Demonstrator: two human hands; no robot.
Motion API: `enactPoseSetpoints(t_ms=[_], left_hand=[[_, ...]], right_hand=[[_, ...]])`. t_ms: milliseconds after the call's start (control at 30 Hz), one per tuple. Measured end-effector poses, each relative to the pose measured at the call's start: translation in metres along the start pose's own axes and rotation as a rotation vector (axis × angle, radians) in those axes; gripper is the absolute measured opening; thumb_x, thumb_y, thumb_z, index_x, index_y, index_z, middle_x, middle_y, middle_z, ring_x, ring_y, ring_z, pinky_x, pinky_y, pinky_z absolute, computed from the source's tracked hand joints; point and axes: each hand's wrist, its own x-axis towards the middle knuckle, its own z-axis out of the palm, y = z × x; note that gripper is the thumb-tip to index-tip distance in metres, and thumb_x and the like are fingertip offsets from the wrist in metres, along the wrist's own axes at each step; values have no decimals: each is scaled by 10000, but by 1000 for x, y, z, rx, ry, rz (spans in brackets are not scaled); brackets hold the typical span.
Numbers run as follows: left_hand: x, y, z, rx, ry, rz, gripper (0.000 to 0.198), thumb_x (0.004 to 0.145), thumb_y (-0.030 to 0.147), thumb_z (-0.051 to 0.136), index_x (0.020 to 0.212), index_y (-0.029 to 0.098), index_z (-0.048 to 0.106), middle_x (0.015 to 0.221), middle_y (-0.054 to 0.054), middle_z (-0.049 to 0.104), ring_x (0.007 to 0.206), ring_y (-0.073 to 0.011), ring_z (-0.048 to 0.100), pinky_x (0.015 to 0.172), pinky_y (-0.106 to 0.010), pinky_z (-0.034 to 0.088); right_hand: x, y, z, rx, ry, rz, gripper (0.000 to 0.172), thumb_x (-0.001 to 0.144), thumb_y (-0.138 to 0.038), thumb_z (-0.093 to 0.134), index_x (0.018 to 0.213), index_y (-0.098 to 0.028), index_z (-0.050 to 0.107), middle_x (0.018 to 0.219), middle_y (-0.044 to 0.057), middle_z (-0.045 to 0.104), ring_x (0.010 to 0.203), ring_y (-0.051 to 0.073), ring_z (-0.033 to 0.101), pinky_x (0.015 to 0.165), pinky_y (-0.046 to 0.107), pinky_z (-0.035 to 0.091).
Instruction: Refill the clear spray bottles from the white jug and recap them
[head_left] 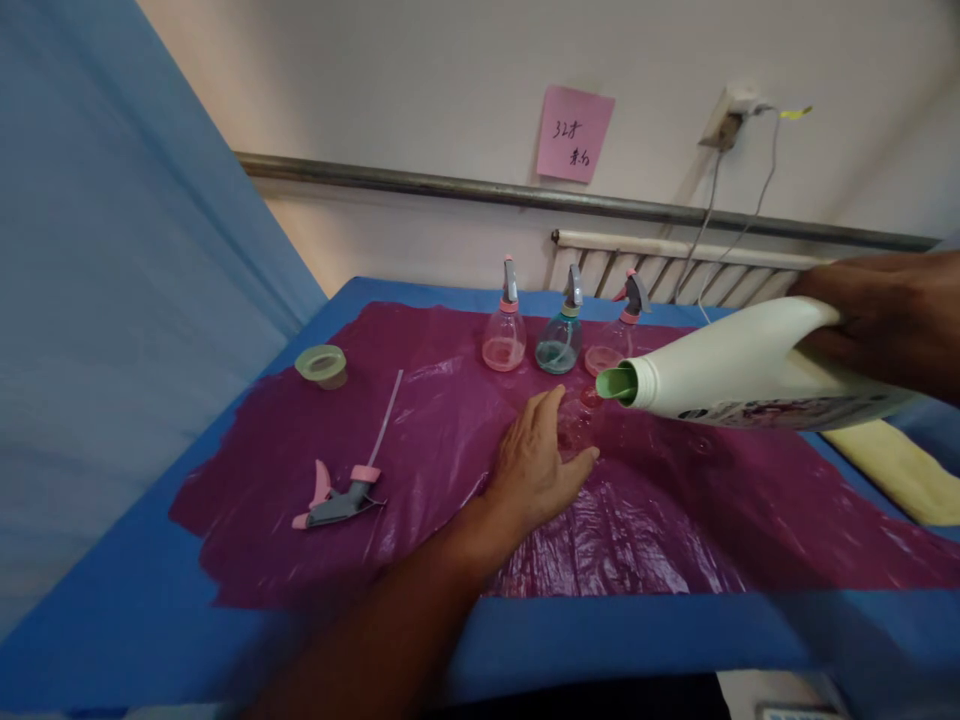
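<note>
In the head view my right hand (892,310) grips the handle of a large cream detergent jug (720,365) with a printed label. The jug is tipped nearly level, and its green spout (617,383) sits right at the neck of a clear, capless spray bottle (579,428). My left hand (534,455) curves round the side of that bottle, thumb at the front and fingers behind. Whether liquid flows from the spout I cannot tell. To the left a grey and pink spray head (341,500) lies with its thin tube (386,418) pointing away from me.
Behind the hands stand a pink spray bottle (504,340), a teal one (559,345) and another pinkish one (604,358). A small pale green tub (322,368) is at left. Purple plastic sheet (420,560) covers the blue table (135,630). A folded yellow cloth (904,470) lies right.
</note>
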Motion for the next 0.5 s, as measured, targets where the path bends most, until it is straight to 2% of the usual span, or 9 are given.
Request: enactPoseSetpoints(t_ms=[100, 200, 300, 400, 500], left_hand=[[0, 0, 0, 5, 0, 7, 877, 950, 343, 865, 1693, 185, 428, 1680, -186, 583, 1562, -388, 593, 1322, -609, 510], [0, -1, -1, -2, 3, 10, 862, 958, 356, 854, 1694, 207, 431, 1684, -179, 579, 1562, -389, 594, 1328, -618, 504], [1, -2, -1, -5, 12, 4, 861, 946, 343, 858, 1687, 214, 439, 1677, -180, 583, 1564, -391, 594, 1334, -618, 497], [2, -3, 0, -3, 21, -3, 870, 929, 327, 862, 1681, 201, 442, 1669, -190, 587, 1564, -394, 593, 1339, -621, 488], [2, -4, -1, -9, 42, -2, 892, 930, 325, 854, 1696, 197, 417, 1684, -195, 576, 1580, -391, 578, 1351, -627, 471]], right_hand=[[-10, -5, 25, 69, -45, 38, 344, 749, -535, 507, 924, -307, 697, 888, 75, 782, 697, 269, 652, 583, 347, 293], [-18, -15, 45, 227, -61, 215, 398, 691, -530, 487, 908, -292, 721, 824, 81, 760, 709, 280, 655, 620, 367, 367], [-25, -22, 55, 485, -56, 359, 347, 649, -496, 514, 823, -264, 705, 712, 68, 689, 678, 262, 631, 642, 381, 430], [-29, -22, 64, 701, 36, 557, 231, 643, -386, 586, 784, -241, 697, 659, 38, 621, 669, 231, 596, 636, 371, 458], [-27, -21, 83, 836, 226, 808, 151, 685, -266, 678, 808, -219, 750, 745, 50, 676, 666, 200, 582, 624, 366, 472]])
